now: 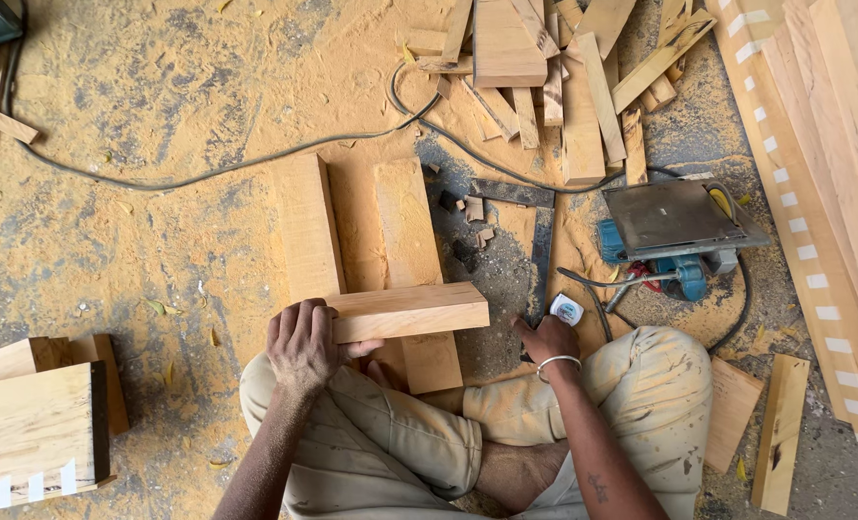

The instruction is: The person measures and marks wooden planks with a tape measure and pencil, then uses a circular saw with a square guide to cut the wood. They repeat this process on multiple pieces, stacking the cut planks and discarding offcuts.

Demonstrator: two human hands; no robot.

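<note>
Our left hand (303, 344) grips one end of the pale rectangular wooden block (409, 311), lying across two planks (307, 227). Our right hand (547, 339) closes on a small white-labelled tape measure (566, 309) beside the steel square (539, 246).

Left hand (303, 344) has its fingers curled in a grip; right hand (547, 339) rests low, fingers bent.

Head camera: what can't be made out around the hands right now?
- Right hand: fingertips and any grip on the tape measure, hidden by the hand's back.
- Left hand: the wood block end, covered by fingers.
- Carpenter's square: near end hidden by the right hand.
- Circular saw: blade hidden beneath its base plate.
</note>
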